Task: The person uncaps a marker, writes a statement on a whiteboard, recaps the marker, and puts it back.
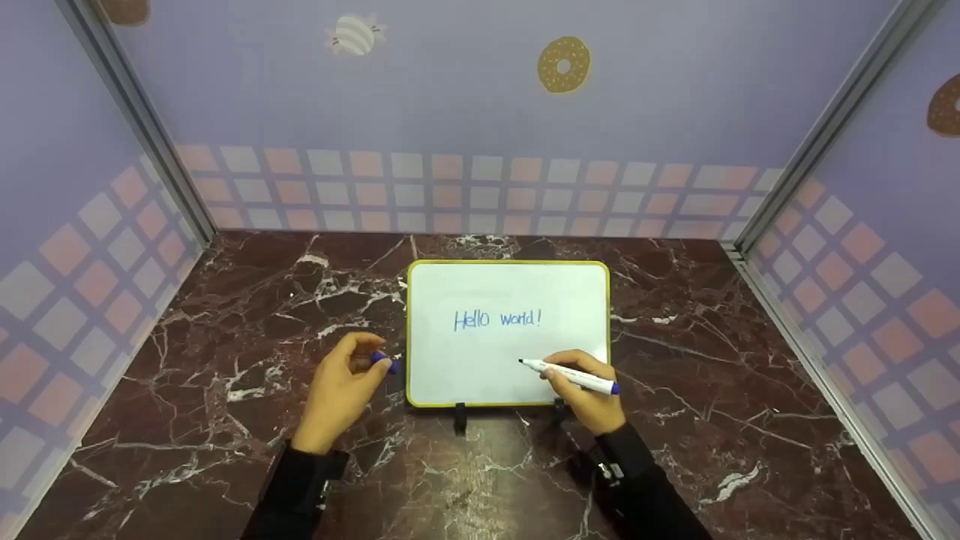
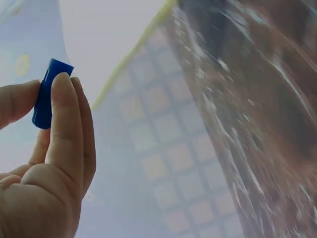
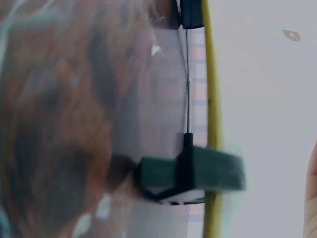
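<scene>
A whiteboard (image 1: 465,375) with a yellow frame stands on the table, bearing the words "Hello world!" in blue. Just left of it, my left hand (image 1: 341,390) pinches a blue marker cap (image 1: 385,363); the left wrist view shows the cap (image 2: 45,94) between thumb and fingers (image 2: 65,129). In front of the board's lower right part, my right hand (image 1: 589,390) grips a white marker (image 1: 574,376) with a blue end. The marker's bare tip points left, below the writing. Only a sliver of the right hand (image 3: 311,198) shows at the right wrist view's edge.
Two black stand feet (image 1: 460,418) hold the board's lower edge; one foot (image 3: 193,171) looms large in the right wrist view. The dark red marbled table (image 1: 247,375) is bounded by purple walls (image 1: 465,97) with pink and white checks.
</scene>
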{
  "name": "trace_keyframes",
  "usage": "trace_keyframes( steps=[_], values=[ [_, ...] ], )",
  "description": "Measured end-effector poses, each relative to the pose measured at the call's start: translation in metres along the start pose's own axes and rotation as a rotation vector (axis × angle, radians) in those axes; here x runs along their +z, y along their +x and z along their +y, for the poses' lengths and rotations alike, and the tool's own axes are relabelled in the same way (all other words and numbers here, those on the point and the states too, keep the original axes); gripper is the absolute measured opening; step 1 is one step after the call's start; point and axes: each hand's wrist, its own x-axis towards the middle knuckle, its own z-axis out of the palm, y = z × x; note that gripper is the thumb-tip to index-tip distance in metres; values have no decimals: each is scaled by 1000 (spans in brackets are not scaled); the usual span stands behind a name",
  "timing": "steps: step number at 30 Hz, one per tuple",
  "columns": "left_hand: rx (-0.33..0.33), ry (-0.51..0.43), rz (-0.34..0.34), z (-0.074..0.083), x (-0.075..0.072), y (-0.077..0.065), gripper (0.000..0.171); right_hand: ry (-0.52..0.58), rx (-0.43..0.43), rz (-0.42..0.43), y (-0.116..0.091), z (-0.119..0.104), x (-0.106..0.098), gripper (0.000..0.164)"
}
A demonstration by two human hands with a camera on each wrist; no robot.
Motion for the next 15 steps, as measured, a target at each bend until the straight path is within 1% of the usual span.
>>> trace_keyframes(
  steps=[4, 7, 10, 15],
  values=[
    [72, -92, 3, 8, 13, -2, 23, 48, -1, -14, 0, -3, 2, 14],
    [108, -140, -2, 10, 25, -2, 19, 65, -18, -22, 1, -6, 4, 16],
    [119, -175, -15, 9, 39, -1, 16, 72, -33, -31, 1, -9, 5, 17],
    [124, -237, -59, 3, 60, 1, 14, 93, -35, -54, 1, -12, 7, 18]
  ],
)
